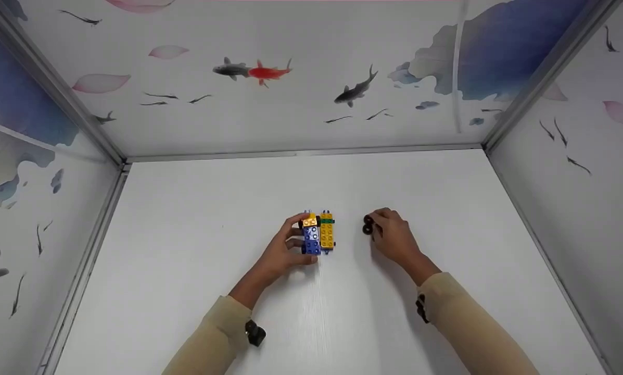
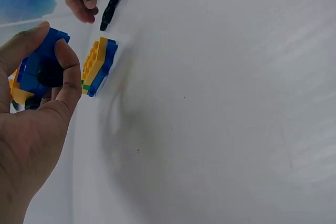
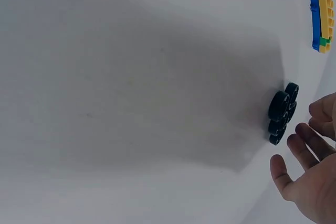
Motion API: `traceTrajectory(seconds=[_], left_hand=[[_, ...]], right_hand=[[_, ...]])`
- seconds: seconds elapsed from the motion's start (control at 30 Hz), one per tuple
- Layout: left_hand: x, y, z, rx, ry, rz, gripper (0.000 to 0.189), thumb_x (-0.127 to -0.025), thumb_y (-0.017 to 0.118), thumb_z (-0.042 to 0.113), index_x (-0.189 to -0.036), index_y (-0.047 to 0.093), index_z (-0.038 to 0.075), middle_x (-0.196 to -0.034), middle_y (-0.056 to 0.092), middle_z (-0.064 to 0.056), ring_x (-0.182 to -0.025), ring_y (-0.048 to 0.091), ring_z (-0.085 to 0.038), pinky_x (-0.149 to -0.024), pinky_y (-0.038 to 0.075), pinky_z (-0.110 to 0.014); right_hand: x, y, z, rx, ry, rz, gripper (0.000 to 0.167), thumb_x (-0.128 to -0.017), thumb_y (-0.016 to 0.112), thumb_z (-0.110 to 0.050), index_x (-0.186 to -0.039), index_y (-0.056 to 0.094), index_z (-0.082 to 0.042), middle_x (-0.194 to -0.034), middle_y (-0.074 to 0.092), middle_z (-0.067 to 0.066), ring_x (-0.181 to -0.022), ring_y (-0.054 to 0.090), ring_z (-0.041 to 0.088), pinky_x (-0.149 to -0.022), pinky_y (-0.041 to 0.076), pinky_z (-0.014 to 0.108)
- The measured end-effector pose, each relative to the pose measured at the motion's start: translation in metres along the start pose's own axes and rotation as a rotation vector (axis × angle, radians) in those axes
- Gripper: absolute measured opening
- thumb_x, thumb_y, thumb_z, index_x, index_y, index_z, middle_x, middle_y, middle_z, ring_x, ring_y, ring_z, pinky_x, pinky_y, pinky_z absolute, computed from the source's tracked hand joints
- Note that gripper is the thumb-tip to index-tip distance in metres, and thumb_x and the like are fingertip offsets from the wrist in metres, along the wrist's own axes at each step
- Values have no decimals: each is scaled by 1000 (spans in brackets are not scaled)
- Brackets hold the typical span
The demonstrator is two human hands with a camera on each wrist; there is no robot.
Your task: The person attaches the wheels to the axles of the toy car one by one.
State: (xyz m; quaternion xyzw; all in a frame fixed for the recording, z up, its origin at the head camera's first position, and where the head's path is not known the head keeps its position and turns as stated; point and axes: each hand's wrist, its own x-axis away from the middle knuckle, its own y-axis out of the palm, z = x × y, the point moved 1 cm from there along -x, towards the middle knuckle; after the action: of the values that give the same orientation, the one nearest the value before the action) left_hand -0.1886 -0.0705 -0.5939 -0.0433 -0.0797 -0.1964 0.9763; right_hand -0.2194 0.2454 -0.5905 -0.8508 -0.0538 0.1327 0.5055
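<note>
Tan cloth sleeves (image 1: 478, 317) are worn. A studded plastic car (image 1: 312, 238) is gripped in the left hand (image 1: 279, 253), a yellow-topped block (image 1: 327, 235) set just beside; round black wheels (image 1: 367, 228) are found beside the loose-fingered right hand (image 1: 395, 238).

Left of yellow-topped base (image 2: 93, 64), blue vehicle (image 2: 44, 51) is partly hidden by left hand (image 2: 34, 129). Right of base, head view: right hand (image 1: 394, 237) partly masks black wheels (image 1: 367, 229).

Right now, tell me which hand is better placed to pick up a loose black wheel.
Probably the right hand: its fingers are close beside the black wheels and appear to hold nothing. The left hand grips the block car, farther from them.
</note>
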Motion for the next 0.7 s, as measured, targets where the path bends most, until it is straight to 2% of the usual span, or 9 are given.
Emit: traceTrajectory(seconds=[0.13,0.43,0.7], left_hand=[[2,-2,2,-21,-8,16,103,-87,94,6,-162,41,53,-151,54,-13,-127,67,-28,-105,62,-41],[3,-7,2,-45,-24,56,101,-87,95,10,-160,42,56,-151,57,-11,-127,69,-29,-112,60,-48],[5,-11,-1,-18,-20,55,101,-87,94,10,-161,42,55,-152,56,-13,-127,68,-30,-109,61,-45]], right_hand=[[2,0,8,46,32,-29,37,-105,64,1,-141,70,7,-142,68,24,-132,66,46,-97,58,69],[4,-5,16,86,89,-144,44,-107,57,1,-151,64,4,-157,60,16,-142,58,45,-99,54,74],[7,-6,25,86,91,-82,35,-107,62,0,-140,70,7,-145,63,20,-127,62,45,-90,57,68]])
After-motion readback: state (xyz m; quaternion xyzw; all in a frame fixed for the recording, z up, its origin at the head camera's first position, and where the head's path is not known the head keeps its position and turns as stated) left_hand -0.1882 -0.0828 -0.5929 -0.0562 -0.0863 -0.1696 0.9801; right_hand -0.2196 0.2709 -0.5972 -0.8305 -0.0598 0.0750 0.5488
